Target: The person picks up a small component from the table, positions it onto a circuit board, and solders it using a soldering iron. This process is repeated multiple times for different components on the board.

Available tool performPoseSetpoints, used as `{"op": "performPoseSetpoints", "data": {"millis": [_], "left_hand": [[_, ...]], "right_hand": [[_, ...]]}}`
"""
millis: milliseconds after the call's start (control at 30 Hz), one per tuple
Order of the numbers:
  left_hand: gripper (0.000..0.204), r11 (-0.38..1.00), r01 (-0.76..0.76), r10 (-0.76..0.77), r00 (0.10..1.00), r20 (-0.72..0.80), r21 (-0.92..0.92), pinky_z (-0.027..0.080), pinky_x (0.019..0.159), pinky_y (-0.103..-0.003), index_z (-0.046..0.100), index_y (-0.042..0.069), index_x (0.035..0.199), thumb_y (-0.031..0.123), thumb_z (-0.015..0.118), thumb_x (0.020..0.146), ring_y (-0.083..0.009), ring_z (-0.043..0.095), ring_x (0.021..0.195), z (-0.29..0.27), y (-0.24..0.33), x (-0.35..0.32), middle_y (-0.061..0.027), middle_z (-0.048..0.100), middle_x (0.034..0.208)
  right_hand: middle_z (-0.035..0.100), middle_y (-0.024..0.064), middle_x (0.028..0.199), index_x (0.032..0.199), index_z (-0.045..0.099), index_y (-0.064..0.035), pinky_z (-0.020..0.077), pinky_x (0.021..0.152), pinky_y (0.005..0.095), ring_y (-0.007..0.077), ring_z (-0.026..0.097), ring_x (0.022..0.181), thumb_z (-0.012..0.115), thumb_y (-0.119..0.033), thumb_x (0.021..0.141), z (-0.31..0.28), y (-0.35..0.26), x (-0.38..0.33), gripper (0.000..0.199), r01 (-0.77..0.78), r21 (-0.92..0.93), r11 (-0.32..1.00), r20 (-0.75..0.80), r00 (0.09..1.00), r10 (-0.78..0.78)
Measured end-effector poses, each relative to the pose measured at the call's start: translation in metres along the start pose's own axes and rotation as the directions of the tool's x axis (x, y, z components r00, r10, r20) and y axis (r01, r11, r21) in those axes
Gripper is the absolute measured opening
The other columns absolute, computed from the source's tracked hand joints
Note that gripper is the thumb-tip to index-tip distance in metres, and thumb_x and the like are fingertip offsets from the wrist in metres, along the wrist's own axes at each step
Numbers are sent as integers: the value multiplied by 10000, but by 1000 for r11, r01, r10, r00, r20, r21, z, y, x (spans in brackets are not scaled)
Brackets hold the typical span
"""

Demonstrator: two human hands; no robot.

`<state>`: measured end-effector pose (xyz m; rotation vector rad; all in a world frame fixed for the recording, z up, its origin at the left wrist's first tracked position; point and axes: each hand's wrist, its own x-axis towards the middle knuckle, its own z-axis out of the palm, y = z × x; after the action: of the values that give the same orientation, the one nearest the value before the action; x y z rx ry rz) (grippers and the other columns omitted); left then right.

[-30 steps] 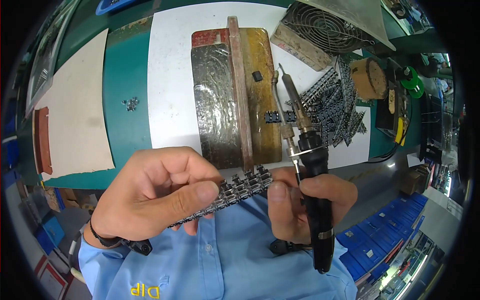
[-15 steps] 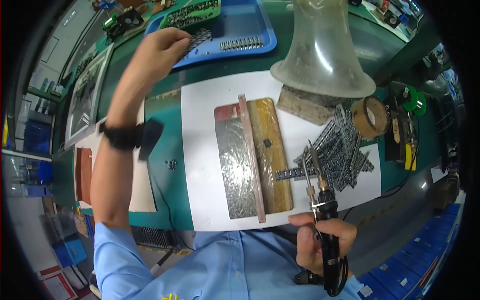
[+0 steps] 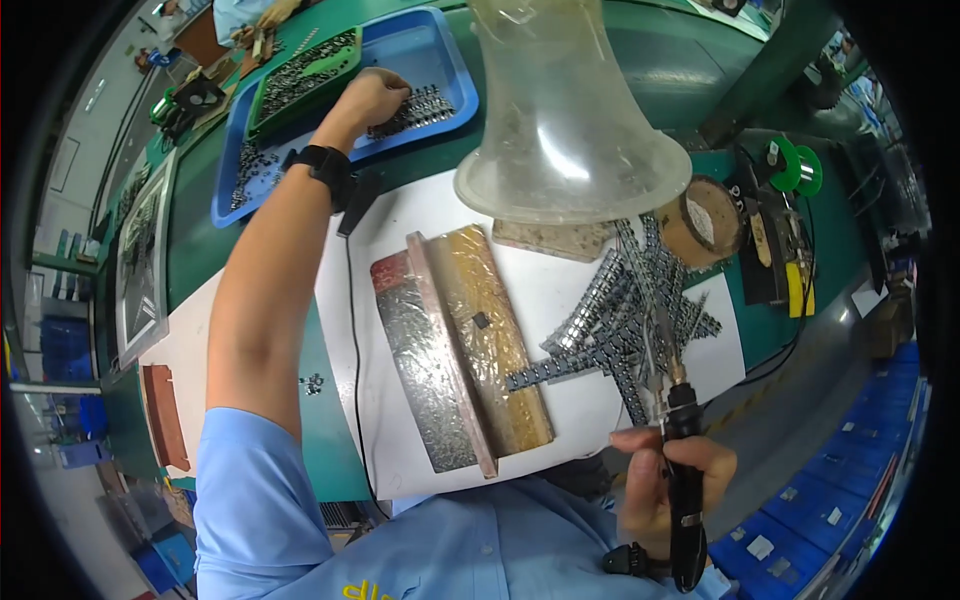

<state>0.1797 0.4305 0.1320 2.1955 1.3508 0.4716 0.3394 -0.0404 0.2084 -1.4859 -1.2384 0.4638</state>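
My left hand (image 3: pixel 375 98) reaches into the blue tray (image 3: pixel 462 62), its fingers drawn together at a row of small metal parts (image 3: pixel 425 108). What lies between the fingertips is hidden. In my right hand (image 3: pixel 650 490) is a black-handled soldering iron (image 3: pixel 686 500) with a thin metal tube along its tip. The iron points away from me, over a pile of dark segmented strips (image 3: pixel 610 310). One strip (image 3: pixel 540 374) extends left from the pile onto a film-wrapped board (image 3: pixel 500 340), which has a raised bar (image 3: pixel 450 350) along it.
A green tray of loose small parts (image 3: pixel 305 80) sits in the blue tray. A cloudy fume hood (image 3: pixel 570 120) hangs over the white paper. At right stand a round brown container (image 3: pixel 700 220) and a green solder spool (image 3: pixel 800 168). A black cable (image 3: pixel 352 350) crosses the left side.
My left hand has moved right within the blue tray, from scattered parts to the lined-up row. The view has shifted. My right hand keeps hold of the soldering iron.
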Motion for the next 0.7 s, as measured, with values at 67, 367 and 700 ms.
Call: {"op": "performPoseSetpoints", "data": {"millis": [67,367,700], "left_hand": [[250,998,-42,42,999,14,50,468,752,-315,635,20,975,177,556,798,-259,610,802,12,1,2,-174,639,903],[315,954,-271,265,962,64,125,433,788,-298,565,-43,1048,205,461,883,-194,571,858,57,-9,-13,-136,627,956],[345,971,-236,239,966,-101,43,416,721,-241,564,-60,1013,252,518,873,-125,548,801,5,101,-171,-86,617,886]], "right_hand": [[587,180,762,962,328,-35,489,656,264,187,596,685,531,-30,826,-6,12,1,244,2,-43,999,-38,999,-4],[599,198,927,949,359,-45,466,756,279,206,605,837,598,31,778,-52,106,-5,303,139,-334,932,-147,969,-197],[591,214,1011,951,363,-42,444,775,275,221,596,915,635,32,756,-88,124,-37,343,170,-427,888,-228,930,-288]]}}
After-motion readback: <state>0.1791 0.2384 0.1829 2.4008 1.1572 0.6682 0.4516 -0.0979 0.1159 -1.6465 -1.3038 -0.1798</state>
